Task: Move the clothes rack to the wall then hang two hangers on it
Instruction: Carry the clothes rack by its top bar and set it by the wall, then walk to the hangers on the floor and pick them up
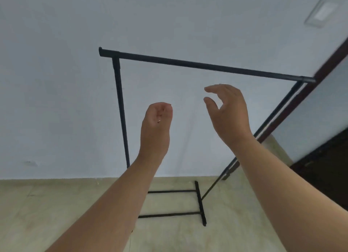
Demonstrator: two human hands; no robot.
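A black metal clothes rack stands close against the pale wall, its top bar running from upper left to right and its base bars on the floor. No hangers are in view. My left hand is raised below the bar with its fingers curled in and nothing in it; a ring shows on one finger. Just under the bar's middle, my right hand has thumb and fingers apart and empty. Neither hand touches the rack.
A dark brown door frame with a pale door panel stands at the right, next to the rack's right post. The beige floor stretches to the left. A white switch plate sits high on the wall.
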